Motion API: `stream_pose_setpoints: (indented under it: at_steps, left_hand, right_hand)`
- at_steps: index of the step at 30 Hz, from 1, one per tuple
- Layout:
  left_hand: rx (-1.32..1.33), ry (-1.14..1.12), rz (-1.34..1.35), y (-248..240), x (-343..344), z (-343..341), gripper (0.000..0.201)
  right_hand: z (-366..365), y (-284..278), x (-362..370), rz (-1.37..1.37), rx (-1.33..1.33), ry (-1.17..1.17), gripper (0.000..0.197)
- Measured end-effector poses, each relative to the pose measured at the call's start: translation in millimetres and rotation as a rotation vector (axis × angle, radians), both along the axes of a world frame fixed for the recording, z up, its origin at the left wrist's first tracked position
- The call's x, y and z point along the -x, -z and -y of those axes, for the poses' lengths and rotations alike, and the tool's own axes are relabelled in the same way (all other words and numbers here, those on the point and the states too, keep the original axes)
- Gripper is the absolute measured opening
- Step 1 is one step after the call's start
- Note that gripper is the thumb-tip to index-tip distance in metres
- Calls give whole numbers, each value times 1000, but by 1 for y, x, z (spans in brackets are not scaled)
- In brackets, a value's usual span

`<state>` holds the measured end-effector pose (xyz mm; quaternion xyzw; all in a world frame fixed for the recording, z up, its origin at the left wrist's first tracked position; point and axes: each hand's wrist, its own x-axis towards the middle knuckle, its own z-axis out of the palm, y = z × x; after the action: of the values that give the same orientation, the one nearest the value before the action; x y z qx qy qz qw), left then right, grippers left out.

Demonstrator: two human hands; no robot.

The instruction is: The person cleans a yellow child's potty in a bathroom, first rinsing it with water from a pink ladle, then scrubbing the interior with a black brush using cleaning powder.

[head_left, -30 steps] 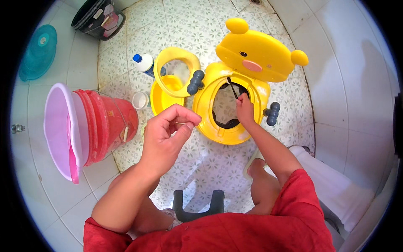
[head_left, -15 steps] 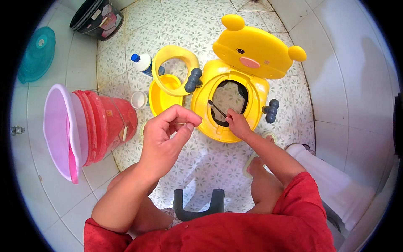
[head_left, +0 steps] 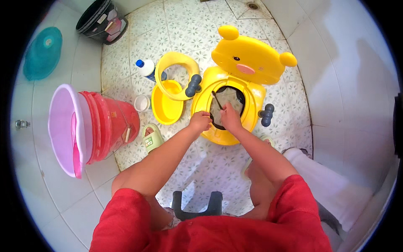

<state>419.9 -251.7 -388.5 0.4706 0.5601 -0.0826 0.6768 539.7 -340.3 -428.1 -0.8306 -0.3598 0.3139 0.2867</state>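
A yellow child's potty chair [head_left: 228, 138] stands on the floor before me. Its animal-faced lid [head_left: 247, 59], with round ears and a pink nose, is tipped back. My right hand [head_left: 231, 117] is closed round the dark handle of a small toothbrush-like brush [head_left: 217, 100]. The brush head lies against the inner left edge of the seat opening. At the front left, my left hand [head_left: 200, 122] has its fingers curled on the potty's rim. Left of the potty are a yellow ring seat [head_left: 190, 63] with grey knobbed handles and a yellow bowl [head_left: 168, 111].
A white bottle with a blue cap [head_left: 146, 69] and a small white cup [head_left: 142, 103] stand left of the bowl. A red bucket [head_left: 113, 122] and lilac basin [head_left: 58, 105] are farther left. A black bucket [head_left: 103, 23] sits at the back. Behind my hands is a grey stool [head_left: 197, 214].
My left hand has come down and forward from the air onto the potty's rim. The right hand, with the brush, has shifted slightly back and left; the brush now stands steeper.
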Motion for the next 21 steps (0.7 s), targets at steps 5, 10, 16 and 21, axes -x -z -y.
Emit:
stream_pose_setpoints:
  at_steps: [5, 10, 16, 21]
  left_hand:
    - [-208, 47, 195, 39, -2, 7, 40]
    - [-1126, 124, -30, 43, 29, 13, 51]
    - [-972, 59, -9, 63, 27, 22, 67]
    - [-972, 122, -62, 47, 35, 25, 75]
  right_hand:
    - [8, -1, 6, 86, 59, -154, 46]
    - [43, 7, 65, 91, 2, -115, 43]
    - [-7, -10, 37, 146, -41, 69, 40]
    - [43, -5, 101, 116, 23, -20, 46]
